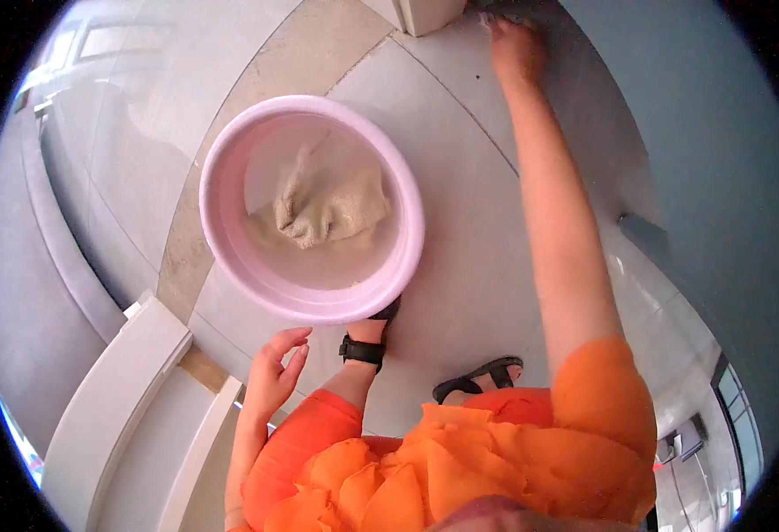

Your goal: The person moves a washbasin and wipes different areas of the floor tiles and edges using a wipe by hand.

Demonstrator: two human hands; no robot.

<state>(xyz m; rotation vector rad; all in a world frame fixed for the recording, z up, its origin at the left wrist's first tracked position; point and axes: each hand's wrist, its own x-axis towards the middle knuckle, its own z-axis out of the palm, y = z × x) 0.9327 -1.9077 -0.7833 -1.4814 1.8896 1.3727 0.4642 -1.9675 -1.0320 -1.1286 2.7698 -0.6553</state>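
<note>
A round pink basin (pixel 414 222) stands on the floor in front of me, with cloudy water in it. A beige cloth (pixel 340 213) lies crumpled and soaked in that water. Just below the basin's near rim is my left hand (pixel 278 368), holding nothing, its thumb and fingers apart. My right arm stretches far forward, and my right hand (pixel 517 53) is down by the floor near a white post's base. Its fingers are bent together around a small pale thing that I cannot make out.
The white post (pixel 429 13) meets the floor at the top. A grey panel (pixel 708 115) rises on the right. White door-frame-like trim (pixel 123 399) stands at lower left. My sandalled feet (pixel 482 377) are close behind the basin on grey tiles (pixel 460 239).
</note>
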